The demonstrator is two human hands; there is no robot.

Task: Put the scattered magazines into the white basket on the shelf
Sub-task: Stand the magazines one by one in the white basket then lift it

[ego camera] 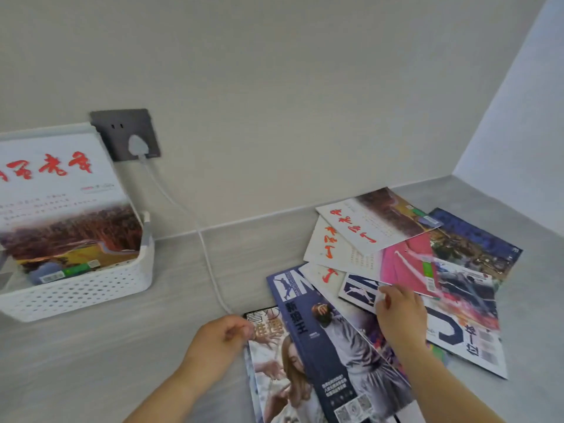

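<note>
The basket magazine (61,190), standing in the white basket (91,288), bears large red brush-written Chinese characters across its top. The last two look like 老年, and the small print below is blurred. The same red characters stand on the white magazines (366,227) on the counter (152,346). The dark blue magazine (351,355) carries white characters, roughly 新狼王, and QR codes (354,407) at its foot. A big dark "C" and barcodes (488,355) mark the right magazine (457,331). The front magazine (274,361) has a title too blurred to read.

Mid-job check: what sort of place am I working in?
Probably a home shelf or counter set into a wall corner: grey surface, wall socket with a plugged-in cord, white basket and scattered magazines.
</note>
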